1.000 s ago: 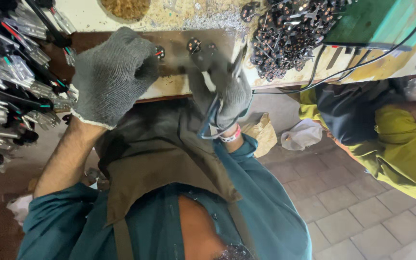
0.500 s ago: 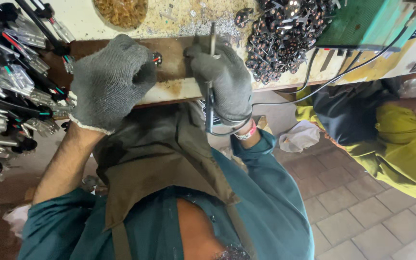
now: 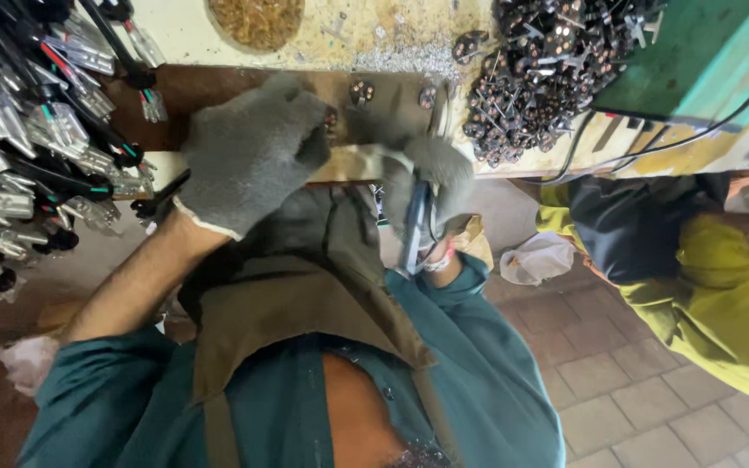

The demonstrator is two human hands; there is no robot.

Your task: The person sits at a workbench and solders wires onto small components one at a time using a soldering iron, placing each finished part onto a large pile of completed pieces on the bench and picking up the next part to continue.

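While both hands wear grey gloves, the left hand (image 3: pixel 249 152) is curled into a loose fist at the edge of the bench (image 3: pixel 331 169). What it holds, if anything, cannot be seen. The right hand (image 3: pixel 426 186) is closed around a thin metal tool (image 3: pixel 413 230). The tool's handle hangs down past the wrist, just below the bench edge. On the brown board (image 3: pixel 218 87) near the fists sit small round parts (image 3: pixel 361 91). A big pile of dark parts (image 3: pixel 548 69) lies to the right, beside a green box (image 3: pixel 695 52). Many plugs with wires (image 3: pixel 36 147) are heaped on the left. Another person in a yellow sleeve (image 3: pixel 721 295) is at the right.
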